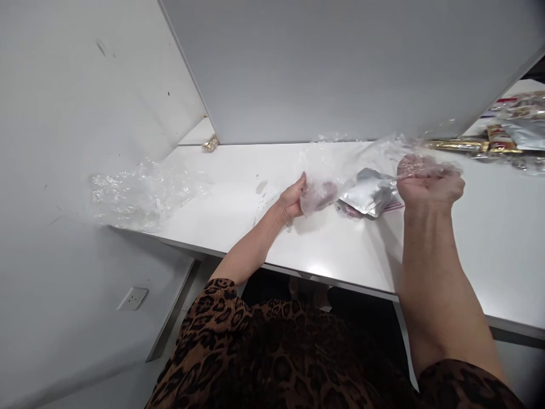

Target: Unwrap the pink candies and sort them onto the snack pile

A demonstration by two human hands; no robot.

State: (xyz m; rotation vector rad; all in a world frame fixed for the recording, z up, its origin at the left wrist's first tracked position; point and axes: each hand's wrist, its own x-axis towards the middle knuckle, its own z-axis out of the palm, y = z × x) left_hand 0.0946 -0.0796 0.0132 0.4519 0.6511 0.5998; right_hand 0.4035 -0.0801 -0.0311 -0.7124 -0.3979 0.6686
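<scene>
Both of my hands grip a clear plastic bag (pixel 340 162) stretched above the white table (pixel 238 227). My left hand (pixel 293 199) is closed on the bag's left end, low near the tabletop. My right hand (pixel 428 182) is closed on the bag's right part, raised a little higher. Under the bag, between my hands, lie silver foil pouches (pixel 368 196) with a red and white packet showing beneath them.
A heap of crumpled clear plastic (pixel 140 193) lies at the table's left end by the wall. Wrapped gold and silver packets (pixel 502 142) pile at the far right. A small gold wrapper (pixel 210 145) sits at the back corner. Grey partition panels stand behind.
</scene>
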